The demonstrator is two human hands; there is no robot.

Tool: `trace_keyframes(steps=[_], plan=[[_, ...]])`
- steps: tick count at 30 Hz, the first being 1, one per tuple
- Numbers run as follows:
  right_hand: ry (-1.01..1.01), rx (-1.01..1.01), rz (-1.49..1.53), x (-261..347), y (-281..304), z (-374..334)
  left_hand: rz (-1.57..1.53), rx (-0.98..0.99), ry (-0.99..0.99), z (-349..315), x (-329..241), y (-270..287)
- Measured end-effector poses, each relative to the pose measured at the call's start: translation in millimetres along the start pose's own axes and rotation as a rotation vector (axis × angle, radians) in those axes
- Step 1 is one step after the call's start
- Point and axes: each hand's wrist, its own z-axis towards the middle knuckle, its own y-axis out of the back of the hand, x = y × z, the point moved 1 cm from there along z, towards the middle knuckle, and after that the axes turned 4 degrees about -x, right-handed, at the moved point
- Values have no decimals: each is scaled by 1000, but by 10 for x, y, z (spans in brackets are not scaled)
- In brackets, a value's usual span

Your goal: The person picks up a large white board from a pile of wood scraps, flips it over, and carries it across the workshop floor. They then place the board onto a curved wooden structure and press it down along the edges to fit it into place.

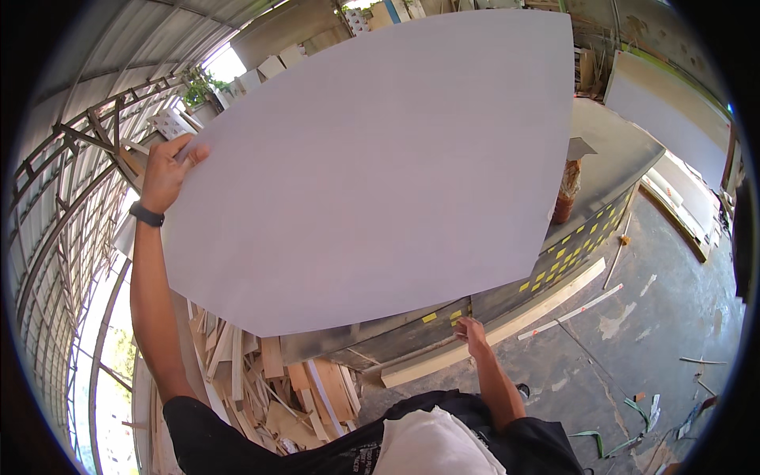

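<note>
A large white sheet (364,174), flat and stiff-looking, is held up in front of me and fills most of the view. My left hand (170,170), with a dark band on its wrist, grips the sheet's left edge, thumb on the face turned toward me. Below the lower edge of the sheet hangs my right hand (473,334), apart from it, fingers loosely bent and nothing visible in them. Behind the sheet stands a dark worktable (617,154), its side marked with yellow patches; the sheet hides much of its top.
A reddish-brown container (564,207) stands on the table beside the sheet's right edge. Wood offcuts (309,396) are piled at lower left. A long pale plank (499,328) runs along the table's base. Straps (633,419) and thin strips lie on the concrete floor at right.
</note>
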Motion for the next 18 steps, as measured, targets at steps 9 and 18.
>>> trace_keyframes(steps=[9, 18], plan=[[636, -765, -113, 584, -353, 339, 42, -58, 13, -137, -205, 44], [1264, -759, -106, 3598, 94, -775, -109, -80, 91, -319, 132, -39]])
